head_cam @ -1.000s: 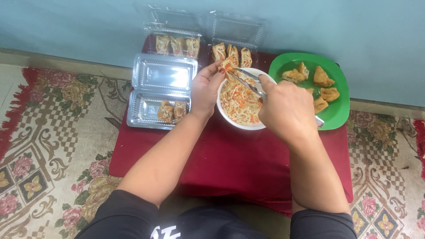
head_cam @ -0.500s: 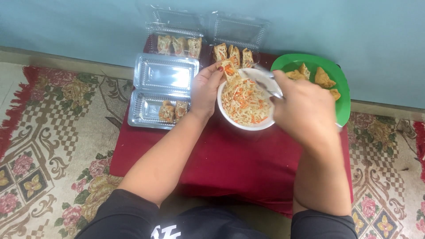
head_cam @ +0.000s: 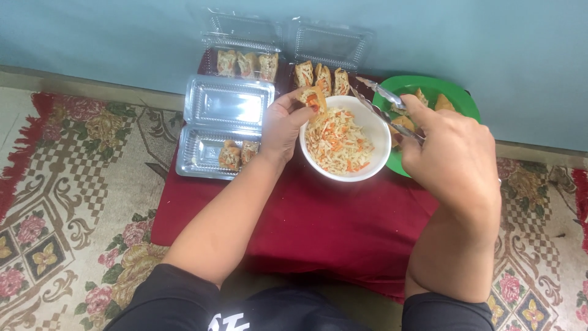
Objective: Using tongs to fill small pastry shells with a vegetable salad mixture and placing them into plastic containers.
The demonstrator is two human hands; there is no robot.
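left hand (head_cam: 283,125) pinches a fried tofu pocket (head_cam: 312,98) between thumb and fingertips, held at the far-left rim of the white bowl (head_cam: 376,160), cut side showing orange filling. right hand (head_cam: 450,153) is closed round metal tongs (head_cam: 383,101), tips angled up past the bowl; can't tell if the tips hold anything. bowl holds shredded noodle and carrot mix, sits on a red cloth (head_cam: 331,220). judgement: pocket is light, soft, greasy, tears easily; hold by the outer crust at the sides, gentle squeeze, opening up. filling is loose and slippery. green plate (head_cam: 465,104) with more fried pieces just right of the bowl. clear clamshell box (head_cam: 208,153) left of the bowl with two stuffed pieces, two more boxes at the back with three each. patterned rug (head_cam: 67,202) underneath
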